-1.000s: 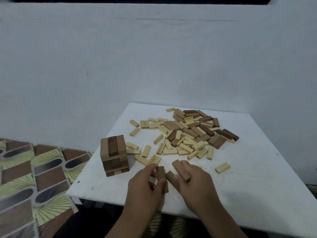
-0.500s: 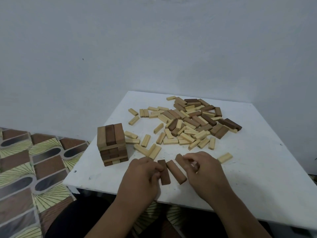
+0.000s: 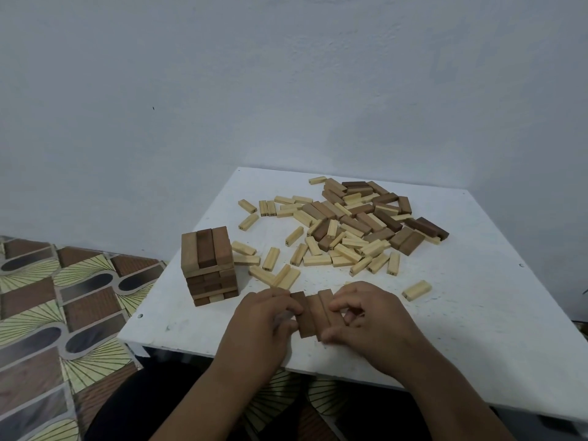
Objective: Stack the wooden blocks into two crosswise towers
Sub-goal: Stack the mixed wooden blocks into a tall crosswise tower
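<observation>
From my remote post I see two bare hands meeting over the near edge of a white table (image 3: 477,329), closing in on a row of three brown wooden blocks (image 3: 313,315) that lie flat and side by side, touching along their long faces. The left hand (image 3: 264,323) presses its curled fingers against the row's left side, the fingertips on the darkest block; the right hand (image 3: 366,316) pinches the right side, thumb low at the near end and fingers bent over the far end, so the three blocks are squeezed together between both hands. Left of the hands, apart from them, stands a finished part of one tower (image 3: 208,265): several crosswise layers of brown blocks, with a pale block visible in the bottom layer and three blocks side by side on top. Beyond the hands, a loose pile of blocks (image 3: 353,227) spreads across the middle and far part of the table, pale ones mostly on the near and left side, brown ones heaped toward the right. One pale block (image 3: 416,290) lies alone just right of the right hand. A patterned floor (image 3: 47,313) shows at left, a plain wall (image 3: 286,90) behind.
</observation>
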{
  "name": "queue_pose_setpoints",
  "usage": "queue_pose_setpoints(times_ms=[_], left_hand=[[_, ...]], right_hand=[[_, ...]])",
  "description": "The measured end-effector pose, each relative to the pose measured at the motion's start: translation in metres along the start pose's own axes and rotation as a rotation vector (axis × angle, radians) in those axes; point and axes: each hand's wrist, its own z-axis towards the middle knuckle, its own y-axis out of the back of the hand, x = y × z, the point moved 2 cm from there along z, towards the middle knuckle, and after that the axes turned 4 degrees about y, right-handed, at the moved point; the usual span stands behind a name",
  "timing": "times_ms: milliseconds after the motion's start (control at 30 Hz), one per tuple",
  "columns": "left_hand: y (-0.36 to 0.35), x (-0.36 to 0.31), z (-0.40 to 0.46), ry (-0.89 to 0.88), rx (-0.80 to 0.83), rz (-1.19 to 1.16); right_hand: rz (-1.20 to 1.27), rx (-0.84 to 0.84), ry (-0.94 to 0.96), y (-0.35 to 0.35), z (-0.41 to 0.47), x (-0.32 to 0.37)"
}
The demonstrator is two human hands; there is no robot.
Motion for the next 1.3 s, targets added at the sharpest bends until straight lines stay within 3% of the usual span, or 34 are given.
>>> queue_pose_setpoints(times_ms=[67, 433, 1300], left_hand=[[0.002, -0.001, 0.001, 0.019, 0.037, -0.005], [0.006, -0.004, 0.002, 0.076, 0.095, -0.048], [0.008, 0.002, 0.006, 0.077, 0.061, -0.081]], right_hand=[[-0.019, 0.056, -0.002, -0.001, 0.002, -0.003], [-0.025, -0.029, 0.097, -0.006, 0.005, -0.003], [0.001, -0.029, 0.149, -0.019, -0.003, 0.010]])
